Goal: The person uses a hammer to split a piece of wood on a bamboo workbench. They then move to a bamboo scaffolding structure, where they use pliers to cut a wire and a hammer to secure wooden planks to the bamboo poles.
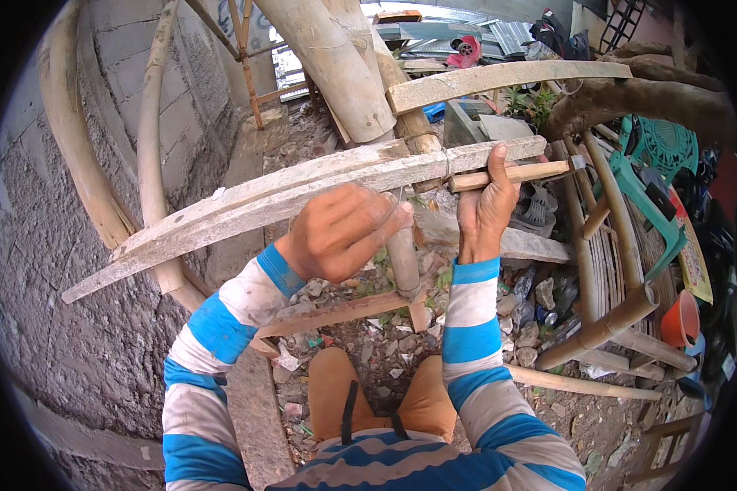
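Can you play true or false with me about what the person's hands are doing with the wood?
1. The right hand grips a wooden handle. True.
2. The left hand lies flat on the ground. False: it is raised at the long pale plank, fingers pinched together.
3. The sleeves are plain red. False: they are striped blue and white.
4. A green plastic chair stands off to the right. True.
5. The wall on the left is shiny glass. False: it is rough grey block.

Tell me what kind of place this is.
Probably an outdoor yard where bamboo is worked. The left hand pinches something small at a rough wooden plank, the right hand grips a wooden handle; thick bamboo poles, a block wall and rubble-strewn ground surround them.
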Demonstrator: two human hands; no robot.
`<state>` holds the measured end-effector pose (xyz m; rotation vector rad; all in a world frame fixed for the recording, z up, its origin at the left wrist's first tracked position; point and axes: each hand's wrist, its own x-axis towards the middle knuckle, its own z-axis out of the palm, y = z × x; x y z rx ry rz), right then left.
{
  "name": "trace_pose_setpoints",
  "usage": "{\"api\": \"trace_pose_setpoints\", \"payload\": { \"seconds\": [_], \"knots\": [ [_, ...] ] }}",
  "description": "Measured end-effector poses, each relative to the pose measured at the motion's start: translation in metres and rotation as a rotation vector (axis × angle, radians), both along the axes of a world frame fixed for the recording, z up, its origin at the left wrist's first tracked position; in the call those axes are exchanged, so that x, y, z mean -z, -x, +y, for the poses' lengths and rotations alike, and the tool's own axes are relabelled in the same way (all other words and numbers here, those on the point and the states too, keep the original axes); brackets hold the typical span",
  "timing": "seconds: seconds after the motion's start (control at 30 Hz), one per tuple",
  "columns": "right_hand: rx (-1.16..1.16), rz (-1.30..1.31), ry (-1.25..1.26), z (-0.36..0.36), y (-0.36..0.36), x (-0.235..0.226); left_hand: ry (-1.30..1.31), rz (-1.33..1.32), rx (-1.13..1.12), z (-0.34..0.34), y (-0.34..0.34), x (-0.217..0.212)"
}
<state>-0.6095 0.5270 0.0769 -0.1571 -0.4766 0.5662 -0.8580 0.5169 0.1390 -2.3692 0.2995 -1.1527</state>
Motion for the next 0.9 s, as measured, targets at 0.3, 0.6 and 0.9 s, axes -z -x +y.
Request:
{"api": "trace_pose_setpoints", "payload": {
  "seconds": [0.3, 0.6, 0.9],
  "knots": [
    [-0.009, 0.001, -0.008, 0.0, 0.0, 0.001, -0.021, 0.013, -0.012, 0.015, -0.008, -0.002],
    [-0.019, 0.025, 0.005, -0.004, 0.001, 0.0, -0.091, -0.046, -0.038, 0.02, -0.013, 0.0],
    [0.157, -0.089, 0.328, -0.034, -0.003, -0.018, -0.061, -0.071, -0.069, 0.018, -0.025, -0.002]
  ]
}}
